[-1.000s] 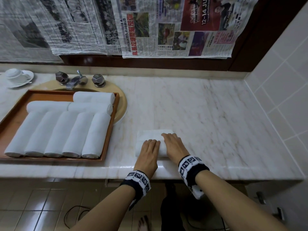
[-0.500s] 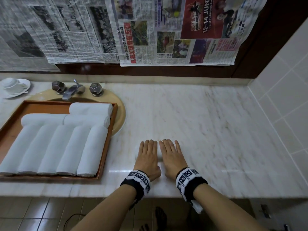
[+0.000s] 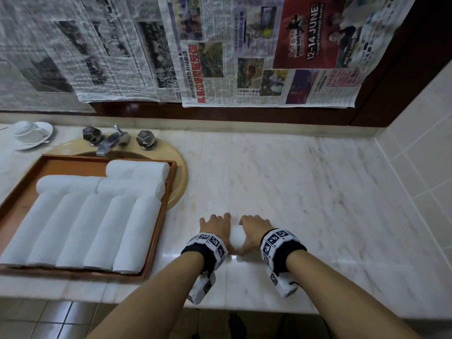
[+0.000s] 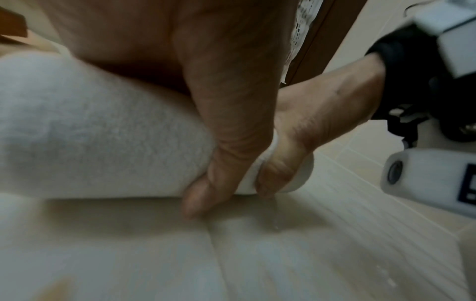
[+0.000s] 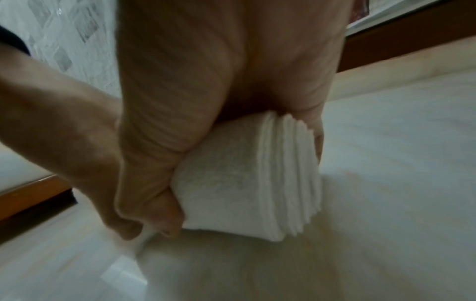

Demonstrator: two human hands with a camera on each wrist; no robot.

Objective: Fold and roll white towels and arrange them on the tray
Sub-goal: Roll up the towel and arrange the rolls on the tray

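Observation:
A rolled white towel (image 3: 237, 237) lies on the marble counter near its front edge, mostly hidden under both hands. My left hand (image 3: 215, 226) grips its left part, thumb under the roll (image 4: 103, 142). My right hand (image 3: 254, 231) grips its right part, and the spiral end of the roll (image 5: 283, 179) shows past the palm. At the left, a wooden tray (image 3: 168, 206) holds several rolled white towels (image 3: 97, 228): a row lying front to back, with others laid crosswise behind them.
A tan sink basin (image 3: 182, 182) with a chrome tap (image 3: 110, 140) sits behind and under the tray. A white cup and saucer (image 3: 30, 133) stands at the far left. Newspaper sheets (image 3: 220, 50) hang on the back wall. A tiled wall (image 3: 420, 152) bounds the right.
The towel went from a part-rolled fold to a full roll. Both hands lay flat on it half a second ago; now their fingers curl around the roll.

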